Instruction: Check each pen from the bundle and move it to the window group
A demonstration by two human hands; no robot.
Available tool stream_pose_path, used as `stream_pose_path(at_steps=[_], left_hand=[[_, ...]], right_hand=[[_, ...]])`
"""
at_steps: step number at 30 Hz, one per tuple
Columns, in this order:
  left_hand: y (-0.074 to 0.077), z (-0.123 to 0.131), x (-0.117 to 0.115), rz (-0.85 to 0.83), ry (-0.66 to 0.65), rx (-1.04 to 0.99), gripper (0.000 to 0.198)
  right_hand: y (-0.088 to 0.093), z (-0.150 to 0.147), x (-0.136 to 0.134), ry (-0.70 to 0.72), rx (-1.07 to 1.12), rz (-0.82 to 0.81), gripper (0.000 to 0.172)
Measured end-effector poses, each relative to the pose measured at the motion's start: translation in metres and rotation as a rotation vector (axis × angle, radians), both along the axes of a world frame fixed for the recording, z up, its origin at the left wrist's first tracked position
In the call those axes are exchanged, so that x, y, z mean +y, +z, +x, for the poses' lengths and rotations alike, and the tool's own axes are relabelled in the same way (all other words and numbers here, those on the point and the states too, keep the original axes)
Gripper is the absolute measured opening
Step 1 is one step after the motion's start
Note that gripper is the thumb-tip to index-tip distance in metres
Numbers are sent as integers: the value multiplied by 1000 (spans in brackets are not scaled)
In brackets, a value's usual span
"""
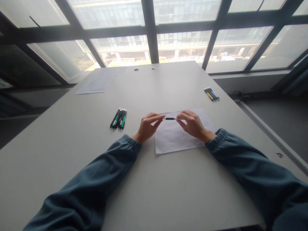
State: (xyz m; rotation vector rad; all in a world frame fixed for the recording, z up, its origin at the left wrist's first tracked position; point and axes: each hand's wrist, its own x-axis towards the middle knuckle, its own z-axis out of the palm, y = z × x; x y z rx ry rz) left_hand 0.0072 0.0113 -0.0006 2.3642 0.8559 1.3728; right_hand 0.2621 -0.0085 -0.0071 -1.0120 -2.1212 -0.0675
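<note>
Two hands, near the middle of the frame, hold one pen level between them. The left hand pinches the pen's left end, thumb and forefinger drawn together at the tips; the right hand pinches the opposite end in like fashion, its remaining fingers curled. The pen's dark middle section lies exposed between the two grips, with lighter parts at either end. Behind it in view, right of centre, lies a white sheet, partly covered by the right hand and forearm. Left of the left hand, and apart from it, a group of black-and-green pens lies side by side, slightly slanted. A second group, of blue and yellow pens, rests at the upper right of the table, near its edge. Further papers lie flat at the upper left. Blue-grey sleeves enter from the lower left and lower right corners. Dark-framed windows span the top.
</note>
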Motion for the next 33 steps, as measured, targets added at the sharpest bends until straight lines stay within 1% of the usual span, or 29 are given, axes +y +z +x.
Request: stream_pose_path(at_steps=[4,16,20,24,28,33], left_hand=[[-1,0,1,21,-19,41,19],[1,0,3,30,17,70,16],[0,0,3,36,24,70,14],[-1,-1,5,41,47,80,11],[-3,-3,7,38,110,91,11],[-4,-4,9,12,162,55,13]], right_hand=[[0,0,1,-11,-15,-2,8],[1,2,0,19,-77,28,10],[3,3,0,8,-92,31,10],[5,3,-1,-52,-85,48,10],[4,3,0,-172,-47,40,9],[-1,4,3,-303,-11,52,10]])
